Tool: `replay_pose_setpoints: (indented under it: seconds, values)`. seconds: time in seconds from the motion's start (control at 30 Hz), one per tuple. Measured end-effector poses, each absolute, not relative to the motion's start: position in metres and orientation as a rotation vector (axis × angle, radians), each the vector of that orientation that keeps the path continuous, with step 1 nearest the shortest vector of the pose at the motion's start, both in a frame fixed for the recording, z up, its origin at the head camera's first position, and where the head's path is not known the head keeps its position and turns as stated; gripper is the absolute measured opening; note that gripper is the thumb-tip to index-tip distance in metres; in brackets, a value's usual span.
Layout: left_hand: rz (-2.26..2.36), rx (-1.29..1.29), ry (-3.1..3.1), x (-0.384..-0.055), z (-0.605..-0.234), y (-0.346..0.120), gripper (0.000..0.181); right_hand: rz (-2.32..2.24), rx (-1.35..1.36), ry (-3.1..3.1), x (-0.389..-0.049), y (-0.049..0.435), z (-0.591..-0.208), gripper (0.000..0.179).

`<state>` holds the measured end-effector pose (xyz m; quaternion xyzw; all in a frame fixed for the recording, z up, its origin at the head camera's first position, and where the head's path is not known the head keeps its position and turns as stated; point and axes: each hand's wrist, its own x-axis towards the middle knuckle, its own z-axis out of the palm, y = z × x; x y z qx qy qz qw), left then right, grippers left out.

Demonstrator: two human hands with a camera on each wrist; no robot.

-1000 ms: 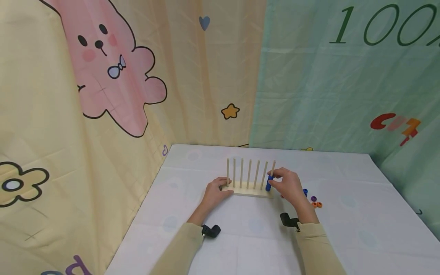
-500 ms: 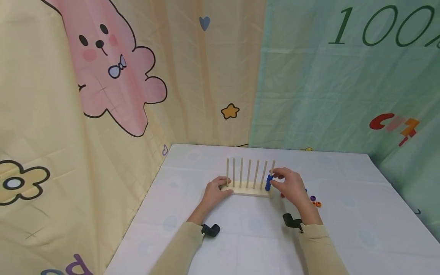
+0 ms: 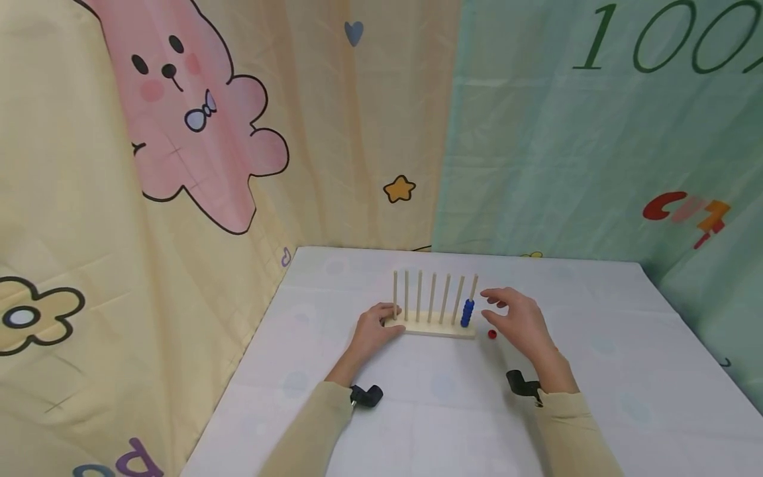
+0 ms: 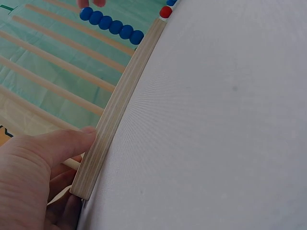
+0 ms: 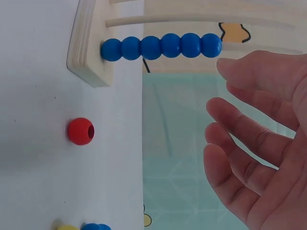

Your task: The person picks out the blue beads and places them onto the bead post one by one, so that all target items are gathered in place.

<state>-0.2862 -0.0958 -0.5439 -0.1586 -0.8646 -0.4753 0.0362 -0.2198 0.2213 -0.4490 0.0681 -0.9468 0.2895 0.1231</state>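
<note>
A pale wooden peg stand (image 3: 438, 326) with several upright rods sits on the table. My left hand (image 3: 371, 328) grips its left end, thumb along the front edge and fingers behind, as the left wrist view shows. On the rightmost rod is a stack of several blue beads (image 3: 467, 313), threaded down to the base. To the right of that stack hovers my right hand (image 3: 521, 324), its fingers apart and relaxed with nothing between them. In the right wrist view its thumb (image 5: 235, 69) is close to the top blue bead. The other rods carry no beads.
A loose red bead (image 5: 80, 131) lies on the white table (image 3: 441, 417) just right of the stand. A yellow bead (image 5: 67, 227) and blue beads (image 5: 95, 226) lie farther off. Patterned curtains (image 3: 357, 132) hang behind the table.
My right hand has let go at the top of the blue stack and drawn away to the right, fingers spreading. It now covers the orange and purple beads. My left hand stays put.
</note>
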Motion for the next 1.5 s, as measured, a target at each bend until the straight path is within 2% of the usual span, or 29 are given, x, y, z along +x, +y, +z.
replay_pose_setpoints:
  seconds: [0.77, 1.5]
  values:
    - [-1.476, -0.513, -2.655, -0.289, -0.544, -0.096, 0.041, 0.771, 0.065, -2.792, -0.209, 0.285, -0.461, 0.038]
    - [-1.486, -0.47, -2.688, -0.287, -0.544, -0.096, 0.041, 0.677, -0.019, -2.998, -0.211, 0.302, -0.48, 0.036]
